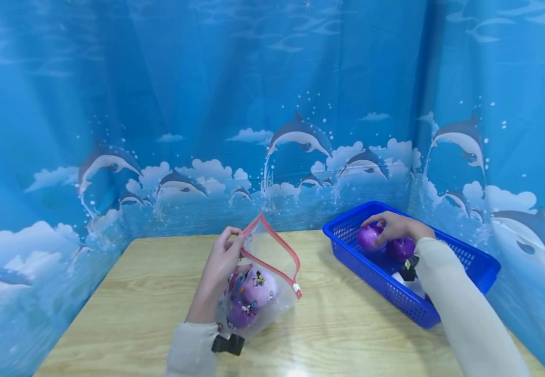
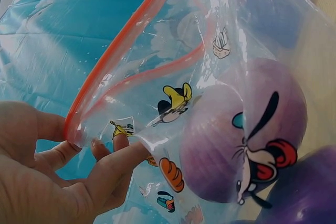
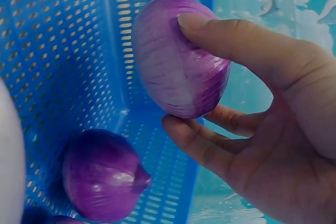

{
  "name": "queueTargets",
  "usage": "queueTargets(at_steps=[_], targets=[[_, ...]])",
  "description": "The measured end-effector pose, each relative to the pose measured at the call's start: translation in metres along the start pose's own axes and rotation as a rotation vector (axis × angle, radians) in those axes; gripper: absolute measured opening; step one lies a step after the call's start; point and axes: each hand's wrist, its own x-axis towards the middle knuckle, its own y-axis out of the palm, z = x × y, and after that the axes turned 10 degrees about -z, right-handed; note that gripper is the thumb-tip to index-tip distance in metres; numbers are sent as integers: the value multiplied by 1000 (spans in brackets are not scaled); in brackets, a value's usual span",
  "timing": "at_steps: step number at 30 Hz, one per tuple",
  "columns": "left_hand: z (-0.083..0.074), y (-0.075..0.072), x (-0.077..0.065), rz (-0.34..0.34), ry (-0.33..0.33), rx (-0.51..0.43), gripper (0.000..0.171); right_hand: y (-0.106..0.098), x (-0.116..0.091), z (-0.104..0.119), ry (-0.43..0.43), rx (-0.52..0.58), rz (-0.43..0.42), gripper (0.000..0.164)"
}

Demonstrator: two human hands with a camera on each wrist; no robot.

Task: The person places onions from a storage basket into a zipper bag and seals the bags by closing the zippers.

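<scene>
A clear zip bag point(image 1: 272, 309) with a red zip edge and printed cartoon figures stands on the table, its mouth spread wide. My left hand point(image 1: 227, 256) pinches the bag's rim at the left side. Inside the bag lie purple onions point(image 2: 247, 129), seen through the plastic. Over at the right, my right hand point(image 1: 397, 228) grips a purple onion point(image 3: 181, 59) between thumb and fingers, within the blue basket point(image 1: 371, 277). Below that one, a darker onion point(image 3: 105, 174) rests on the basket's floor.
Part of a white object point(image 1: 411, 283) shows in the basket under my right wrist. The wooden table point(image 1: 145, 293) ends at a blue dolphin-print curtain point(image 1: 215, 104) behind and at the sides. The basket stands at the table's right back.
</scene>
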Motion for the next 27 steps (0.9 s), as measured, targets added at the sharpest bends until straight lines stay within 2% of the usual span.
queueTargets(at_steps=[12, 27], targets=[[0, 0, 0, 5, 5, -7, 20, -13, -2, 17, -21, 10, -25, 69], [0, -1, 0, 7, 3, -6, 21, -21, -6, 39, -62, 34, 0, 68]])
